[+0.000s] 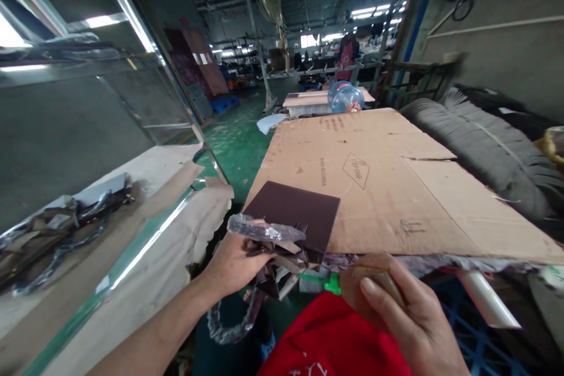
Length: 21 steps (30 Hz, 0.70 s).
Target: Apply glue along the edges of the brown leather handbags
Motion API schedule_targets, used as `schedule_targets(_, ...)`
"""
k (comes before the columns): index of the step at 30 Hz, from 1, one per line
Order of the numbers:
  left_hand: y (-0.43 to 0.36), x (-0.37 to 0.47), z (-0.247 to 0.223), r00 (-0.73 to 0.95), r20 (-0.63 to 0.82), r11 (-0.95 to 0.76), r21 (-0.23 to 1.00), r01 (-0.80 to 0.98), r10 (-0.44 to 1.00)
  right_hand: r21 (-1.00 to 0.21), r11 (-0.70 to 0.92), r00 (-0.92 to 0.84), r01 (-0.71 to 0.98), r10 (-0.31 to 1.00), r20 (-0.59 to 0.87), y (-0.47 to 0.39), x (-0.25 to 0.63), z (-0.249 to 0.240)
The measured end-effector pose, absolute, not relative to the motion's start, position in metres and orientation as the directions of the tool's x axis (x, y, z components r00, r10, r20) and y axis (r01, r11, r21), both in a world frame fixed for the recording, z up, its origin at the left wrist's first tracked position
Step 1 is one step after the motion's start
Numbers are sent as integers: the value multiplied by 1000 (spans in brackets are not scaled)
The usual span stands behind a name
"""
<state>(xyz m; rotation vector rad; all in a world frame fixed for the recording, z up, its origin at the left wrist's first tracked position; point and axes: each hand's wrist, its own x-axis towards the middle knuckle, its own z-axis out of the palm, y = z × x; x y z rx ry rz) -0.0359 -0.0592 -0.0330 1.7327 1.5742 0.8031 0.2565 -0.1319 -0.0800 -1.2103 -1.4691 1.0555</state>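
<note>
Head view, left grip [235, 263] holding dark panel [294, 208], right grip [409, 302] around partly hidden bottle [352, 286]

Right hand [408, 308], wrist beyond bottom edge

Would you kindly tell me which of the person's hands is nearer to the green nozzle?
Right. The right hand grips the brownish bottle just right of the green nozzle; the left hand is farther off, to the nozzle's left.
</note>
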Motion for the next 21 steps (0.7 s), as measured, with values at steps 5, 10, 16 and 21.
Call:
schedule_targets(5, -60, -30, -30, 154, -7, -85, 808, 583, 988, -963, 200, -62, 180, 979, 192, -130, 260, -75)
schedule_targets(10, -61, -25, -30, 135, 40, -112, 809, 577, 990, -941, 214, -11, 261, 976, 219, -130, 250, -69)
schedule_targets(16, -63, -22, -27, 248, 124, -264, 679, 685, 961, -966, 213, -177, 144, 966, 186, -138, 250, -70)
schedule_targets(21, -65, -20, -25, 295, 153, -324, 622, 713, 943, -979, 160, -161, 125, 977, 139, -142, 251, -65)
